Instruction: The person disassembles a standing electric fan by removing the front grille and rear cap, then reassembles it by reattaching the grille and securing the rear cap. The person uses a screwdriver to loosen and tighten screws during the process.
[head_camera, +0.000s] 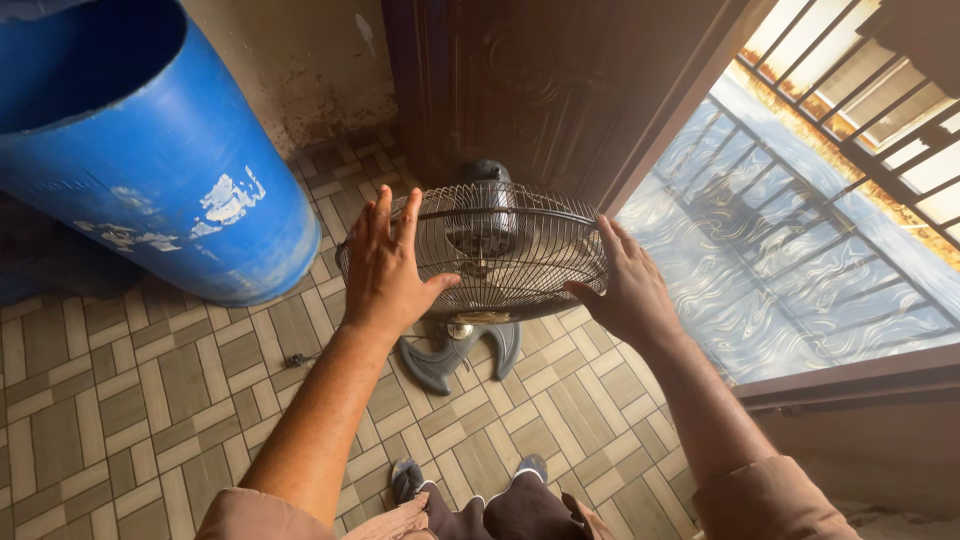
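A standing fan (505, 245) with a round wire cage is tilted face-up below me, its dark motor housing at the far side and its grey cross-shaped base (455, 352) on the tiled floor. My left hand (385, 265) lies flat on the cage's left rim, fingers spread. My right hand (625, 285) presses against the cage's right rim, fingers straight. Both hands touch the cage from opposite sides. My feet in sandals (470, 475) show at the bottom.
A large blue plastic barrel (150, 150) stands at the left. A dark wooden door (560, 80) is behind the fan. To the right, an open doorway leads onto a glossy patterned floor (780, 270) with a metal railing (860, 110). A small plug (295, 359) lies on the tiles.
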